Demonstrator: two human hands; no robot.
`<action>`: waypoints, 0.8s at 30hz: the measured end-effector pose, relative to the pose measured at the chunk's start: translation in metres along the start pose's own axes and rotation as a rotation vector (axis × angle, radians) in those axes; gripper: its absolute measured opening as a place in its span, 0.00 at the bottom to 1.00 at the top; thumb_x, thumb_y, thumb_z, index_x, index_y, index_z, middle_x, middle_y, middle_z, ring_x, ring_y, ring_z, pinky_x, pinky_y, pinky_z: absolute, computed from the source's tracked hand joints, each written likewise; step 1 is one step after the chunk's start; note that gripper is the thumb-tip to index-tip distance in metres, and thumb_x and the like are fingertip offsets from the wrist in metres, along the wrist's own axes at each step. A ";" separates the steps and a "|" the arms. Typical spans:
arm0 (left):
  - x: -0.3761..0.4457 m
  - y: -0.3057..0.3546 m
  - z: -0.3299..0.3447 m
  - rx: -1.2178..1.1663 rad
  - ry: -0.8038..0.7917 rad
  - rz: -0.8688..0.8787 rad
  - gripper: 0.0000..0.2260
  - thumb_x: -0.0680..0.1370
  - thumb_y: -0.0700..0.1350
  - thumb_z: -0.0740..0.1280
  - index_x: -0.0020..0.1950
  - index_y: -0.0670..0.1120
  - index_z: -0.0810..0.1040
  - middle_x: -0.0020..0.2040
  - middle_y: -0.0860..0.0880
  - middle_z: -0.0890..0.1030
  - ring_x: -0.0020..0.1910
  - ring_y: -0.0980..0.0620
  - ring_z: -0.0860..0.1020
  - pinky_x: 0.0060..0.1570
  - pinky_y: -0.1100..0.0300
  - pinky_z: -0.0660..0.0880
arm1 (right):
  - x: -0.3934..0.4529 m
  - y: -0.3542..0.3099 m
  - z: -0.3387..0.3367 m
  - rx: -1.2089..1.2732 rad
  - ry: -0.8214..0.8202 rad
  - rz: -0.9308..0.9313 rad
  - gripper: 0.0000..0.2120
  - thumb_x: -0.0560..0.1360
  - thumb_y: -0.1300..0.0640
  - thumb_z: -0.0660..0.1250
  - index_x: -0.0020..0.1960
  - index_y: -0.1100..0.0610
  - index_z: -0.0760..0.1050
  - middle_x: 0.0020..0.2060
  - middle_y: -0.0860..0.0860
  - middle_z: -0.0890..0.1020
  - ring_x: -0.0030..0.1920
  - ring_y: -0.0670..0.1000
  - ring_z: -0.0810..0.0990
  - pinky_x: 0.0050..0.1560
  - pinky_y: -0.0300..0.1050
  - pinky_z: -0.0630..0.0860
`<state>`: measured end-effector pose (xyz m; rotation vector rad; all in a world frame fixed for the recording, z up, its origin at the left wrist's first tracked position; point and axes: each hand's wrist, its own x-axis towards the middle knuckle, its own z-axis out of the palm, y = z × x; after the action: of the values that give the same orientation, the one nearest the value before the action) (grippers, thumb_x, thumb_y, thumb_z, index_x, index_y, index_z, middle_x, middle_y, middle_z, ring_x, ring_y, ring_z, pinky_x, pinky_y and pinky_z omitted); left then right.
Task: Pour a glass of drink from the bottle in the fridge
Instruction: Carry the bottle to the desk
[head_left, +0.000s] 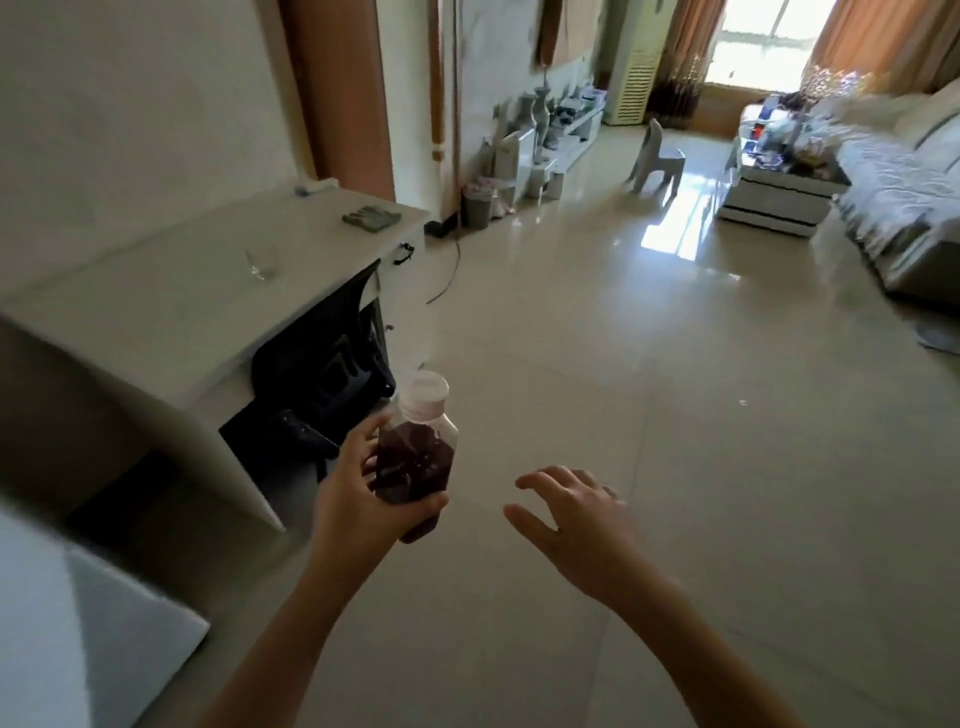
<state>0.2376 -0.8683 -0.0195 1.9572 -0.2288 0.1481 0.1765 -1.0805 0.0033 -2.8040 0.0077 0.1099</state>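
My left hand (353, 499) grips a clear plastic bottle (415, 457) of dark red drink with a pale cap, held upright at chest height over the tiled floor. To the right of the bottle, my right hand (576, 514) hovers with fingers spread and nothing in it. A clear empty glass (261, 263) stands on the white desk (171, 312) to the upper left, well apart from both hands. The fridge cannot be made out with certainty.
A black chair (332, 374) is tucked under the desk. A grey cloth (371, 217) lies at the desk's far end. A white box-like surface (78, 623) sits at lower left. Ahead are open floor, a small chair (657, 156), a coffee table (779, 192) and a sofa (904, 208).
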 end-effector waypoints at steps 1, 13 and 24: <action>0.011 -0.002 0.001 0.011 0.036 -0.010 0.42 0.57 0.46 0.81 0.66 0.57 0.65 0.53 0.64 0.74 0.51 0.66 0.74 0.51 0.65 0.71 | 0.021 0.004 -0.004 -0.016 -0.019 -0.038 0.22 0.76 0.36 0.53 0.65 0.45 0.69 0.65 0.43 0.72 0.66 0.48 0.68 0.63 0.48 0.65; 0.170 -0.059 -0.003 0.108 0.278 -0.168 0.41 0.59 0.45 0.81 0.67 0.56 0.64 0.57 0.56 0.74 0.56 0.54 0.75 0.57 0.53 0.74 | 0.258 -0.003 -0.020 -0.052 -0.168 -0.337 0.23 0.77 0.37 0.52 0.67 0.46 0.67 0.67 0.43 0.70 0.67 0.47 0.67 0.66 0.48 0.64; 0.351 -0.092 0.010 0.077 0.306 -0.218 0.41 0.59 0.49 0.81 0.67 0.60 0.64 0.54 0.61 0.75 0.53 0.66 0.73 0.51 0.67 0.71 | 0.460 0.006 -0.048 -0.080 -0.200 -0.419 0.23 0.76 0.37 0.52 0.66 0.45 0.67 0.67 0.42 0.70 0.67 0.46 0.67 0.66 0.47 0.64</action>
<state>0.6006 -0.8750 -0.0317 1.9907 0.1928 0.3137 0.6382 -1.0989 0.0112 -2.7904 -0.6378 0.2925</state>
